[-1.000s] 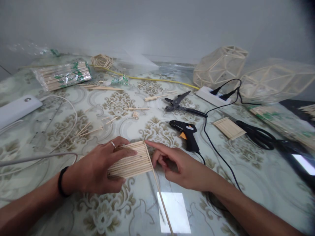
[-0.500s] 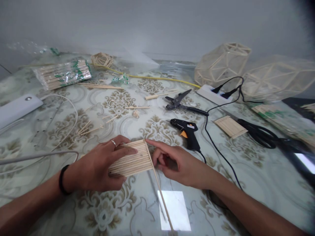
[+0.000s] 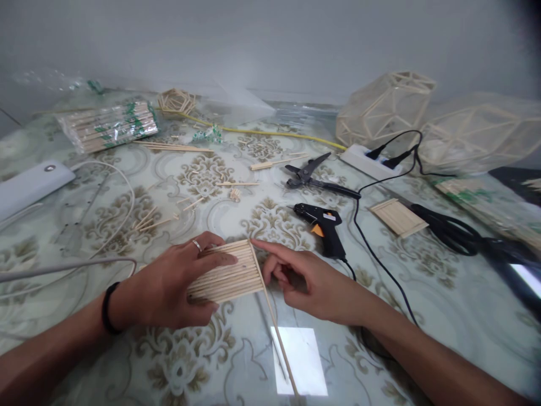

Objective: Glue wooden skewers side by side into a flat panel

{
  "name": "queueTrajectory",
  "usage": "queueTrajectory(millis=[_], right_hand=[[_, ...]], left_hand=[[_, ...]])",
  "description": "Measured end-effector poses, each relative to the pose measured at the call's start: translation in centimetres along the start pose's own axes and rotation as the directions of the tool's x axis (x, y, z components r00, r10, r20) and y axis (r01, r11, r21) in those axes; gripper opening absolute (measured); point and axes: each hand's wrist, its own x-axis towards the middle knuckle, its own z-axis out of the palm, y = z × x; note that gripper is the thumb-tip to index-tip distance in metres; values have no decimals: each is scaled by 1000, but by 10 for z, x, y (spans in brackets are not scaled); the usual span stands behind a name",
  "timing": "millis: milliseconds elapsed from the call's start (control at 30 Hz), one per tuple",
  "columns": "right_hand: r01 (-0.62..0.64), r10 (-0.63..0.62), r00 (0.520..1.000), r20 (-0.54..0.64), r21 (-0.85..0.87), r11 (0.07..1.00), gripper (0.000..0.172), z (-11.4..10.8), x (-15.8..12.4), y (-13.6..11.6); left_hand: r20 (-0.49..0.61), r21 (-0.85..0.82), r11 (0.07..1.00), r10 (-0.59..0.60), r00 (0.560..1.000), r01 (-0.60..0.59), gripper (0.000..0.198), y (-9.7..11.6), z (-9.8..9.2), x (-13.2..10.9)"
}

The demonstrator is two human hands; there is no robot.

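Note:
My left hand (image 3: 169, 282) is closed around a small flat panel (image 3: 230, 273) of wooden sticks laid side by side, its thumb and fingers gripping the left part. Along the panel's right edge lies a longer stick (image 3: 279, 338), which slants down past the near corner toward the front of the table. The index finger of my right hand (image 3: 302, 279) is stretched out, its tip touching the far end of that stick at the panel's top right corner. The other right fingers are loosely curled beside the panel and hold nothing visible.
A black glue gun (image 3: 323, 225) lies beyond my right hand, with cutting pliers (image 3: 315, 177) behind it. To the right are a second stick panel (image 3: 398, 218), scissors (image 3: 448, 228) and a power strip (image 3: 372, 163). Bagged sticks (image 3: 110, 127) lie far left.
The fingers of my right hand have shifted very slightly away from the panel's edge, while the index fingertip stays at the corner. The panel and my left hand keep their place.

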Motion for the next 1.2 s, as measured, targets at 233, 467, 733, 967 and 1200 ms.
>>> queueTrajectory(millis=[233, 467, 733, 967, 1200], right_hand=[[61, -61, 998, 4, -16, 998, 87, -2, -2, 3], [46, -46, 999, 5, -17, 999, 83, -2, -1, 0], [33, -33, 999, -4, -45, 998, 77, -2, -1, 2], [-3, 3, 1000, -12, -33, 999, 72, -1, 0, 3], [-23, 22, 999, -28, -45, 999, 72, -1, 1, 3]], left_hand=[[9, 20, 1000, 7, 1000, -7, 70, 1, -1, 1], [23, 43, 999, 9, 1000, -10, 69, -1, -1, 0], [24, 30, 1000, 0, 1000, -1, 70, 0, -1, 1], [19, 38, 999, 10, 1000, -11, 68, -1, 1, -1], [11, 26, 1000, 10, 1000, -10, 70, 0, -1, 0]])
